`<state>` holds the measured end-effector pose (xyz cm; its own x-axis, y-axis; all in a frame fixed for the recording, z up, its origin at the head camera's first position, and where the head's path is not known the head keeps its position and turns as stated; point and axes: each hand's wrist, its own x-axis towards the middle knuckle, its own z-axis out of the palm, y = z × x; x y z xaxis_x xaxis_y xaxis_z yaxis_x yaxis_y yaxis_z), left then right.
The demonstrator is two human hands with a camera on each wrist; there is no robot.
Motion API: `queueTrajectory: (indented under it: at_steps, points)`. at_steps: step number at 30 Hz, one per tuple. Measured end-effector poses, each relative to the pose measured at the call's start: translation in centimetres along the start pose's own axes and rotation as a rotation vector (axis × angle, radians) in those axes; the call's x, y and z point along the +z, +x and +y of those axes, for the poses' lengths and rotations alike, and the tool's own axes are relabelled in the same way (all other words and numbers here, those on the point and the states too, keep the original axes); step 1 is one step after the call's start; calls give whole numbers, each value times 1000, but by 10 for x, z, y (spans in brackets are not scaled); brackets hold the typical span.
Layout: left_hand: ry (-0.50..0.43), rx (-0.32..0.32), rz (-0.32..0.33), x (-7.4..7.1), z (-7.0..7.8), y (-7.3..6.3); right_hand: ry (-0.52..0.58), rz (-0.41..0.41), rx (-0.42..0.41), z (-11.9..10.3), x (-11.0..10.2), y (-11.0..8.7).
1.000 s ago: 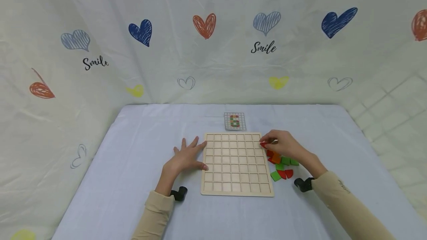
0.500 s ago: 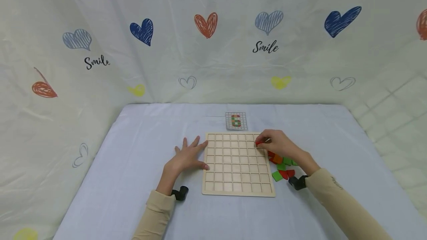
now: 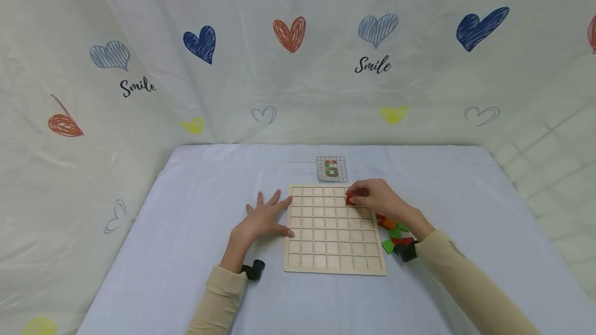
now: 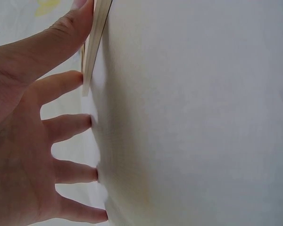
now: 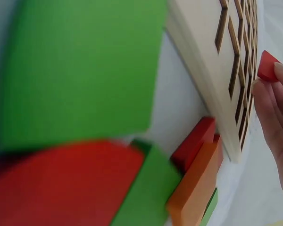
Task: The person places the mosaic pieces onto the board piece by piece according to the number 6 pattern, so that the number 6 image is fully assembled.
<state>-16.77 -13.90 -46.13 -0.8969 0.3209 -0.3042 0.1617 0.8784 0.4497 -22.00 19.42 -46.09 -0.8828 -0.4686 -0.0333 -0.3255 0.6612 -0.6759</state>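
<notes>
A wooden grid board (image 3: 332, 261) lies flat on the table, its square cells bare where they show. My left hand (image 3: 261, 224) is spread at its left edge, with thumb and index fingertip on the rim. In the left wrist view the other fingertips of that hand (image 4: 23, 155) touch the cloth. Over the upper right cells, my right hand (image 3: 377, 197) pinches a small red tile (image 3: 349, 200) between thumb and fingers. The right wrist view shows this red tile (image 5: 268, 67) held above the grid, one corner exposed.
Loose tiles lie right of the board: an orange tile (image 3: 388, 223), a green tile (image 3: 388, 245) and red ones, some overlapping. Behind the board lies a gridded card (image 3: 332, 169) with a coloured figure like a 6. A white sheet with printed hearts hangs beyond the table.
My right hand has moved left from the board's right edge, carrying the red tile in over the upper right cells. My left hand has stayed at the left edge.
</notes>
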Motion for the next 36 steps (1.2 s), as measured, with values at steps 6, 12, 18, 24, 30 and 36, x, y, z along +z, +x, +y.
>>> queueTrajectory:
  at_steps: [6, 12, 18, 24, 30, 36]
  points:
    - [-7, -3, -6, 3, -1, -1, -11, -3, -41, -6, 7, 6]
    - [-10, 4, -5, 5, -1, -2, -48, -13, -30, -14, 13, 11]
    - [-1, 2, -2, 4, 0, -3, -116, -23, -38, -17, 18, 17]
    - [-4, 1, -4, 2, 1, -4, -166, -3, -75, -20, 21, 19]
    - [-4, -6, -3, -1, 0, -4, -183, 0, -57, -24, 22, 18]
    - [-9, 1, -3, -1, -1, -5, -169, -7, -59, -25, 24, 17]
